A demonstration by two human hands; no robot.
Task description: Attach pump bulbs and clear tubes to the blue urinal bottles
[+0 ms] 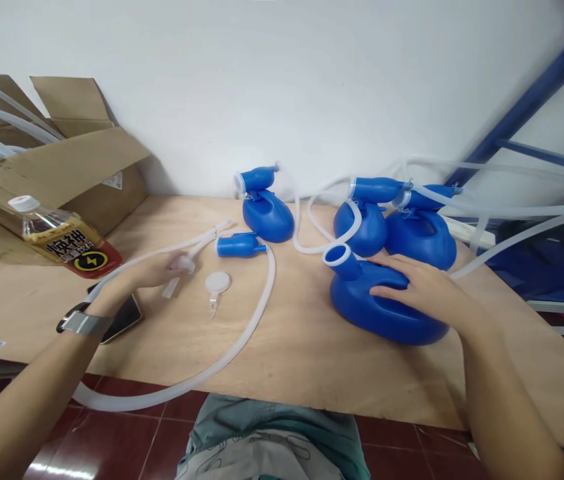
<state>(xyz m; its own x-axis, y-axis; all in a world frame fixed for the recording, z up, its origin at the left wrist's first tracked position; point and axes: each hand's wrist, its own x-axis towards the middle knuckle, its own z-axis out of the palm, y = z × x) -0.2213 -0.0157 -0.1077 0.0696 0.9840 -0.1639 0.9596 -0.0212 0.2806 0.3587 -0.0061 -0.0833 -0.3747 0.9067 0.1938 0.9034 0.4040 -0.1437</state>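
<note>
My right hand (419,287) is wrapped round the handle of a blue plastic urinal bottle (362,307), which lies with its open, white-rimmed neck pointing up and left. Over on the left, my left hand (175,265) has its fingers closed on a small translucent plastic piece (185,265); its exact shape is blurred. A round white cap with a strap (218,283) rests on the table just right of that hand. Behind the cap lies a blue funnel-like sleeve (238,245), joined to a clear hose (257,320) that loops over the table's front edge.
Several blue bottles with sleeves and hoses stand along the wall, one of them a bottle (269,217) at the centre. At left are a cardboard box (127,183) holding hoses, a drink bottle (65,240) and a phone (125,320). A blue metal frame (527,100) rises at right.
</note>
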